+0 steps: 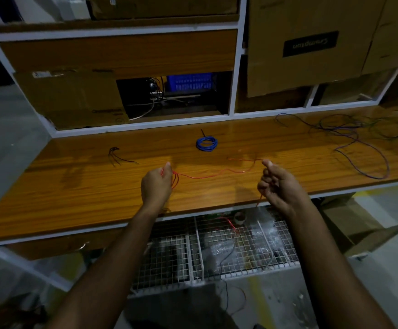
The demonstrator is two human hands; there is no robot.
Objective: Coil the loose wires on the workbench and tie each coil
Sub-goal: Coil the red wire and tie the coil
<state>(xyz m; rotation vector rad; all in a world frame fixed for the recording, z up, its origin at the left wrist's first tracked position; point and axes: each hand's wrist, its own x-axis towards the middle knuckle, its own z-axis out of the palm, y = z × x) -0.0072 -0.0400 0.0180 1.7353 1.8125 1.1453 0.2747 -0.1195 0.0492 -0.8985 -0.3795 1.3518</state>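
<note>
A thin red wire [207,176] runs across the wooden workbench [98,186] between my two hands. My left hand [156,184] grips several red loops of it just above the bench. My right hand [278,184] pinches the same wire further right, and a red end hangs below that hand past the bench edge. A blue coil [206,143] with a black tie lies behind the red wire. Loose dark and purple wires [359,143] sprawl over the right end of the bench.
A few black ties [117,155] lie at the back left of the bench. Cardboard boxes [311,43] fill the shelves behind. A wire-mesh rack [217,248] with bagged parts sits under the bench front edge.
</note>
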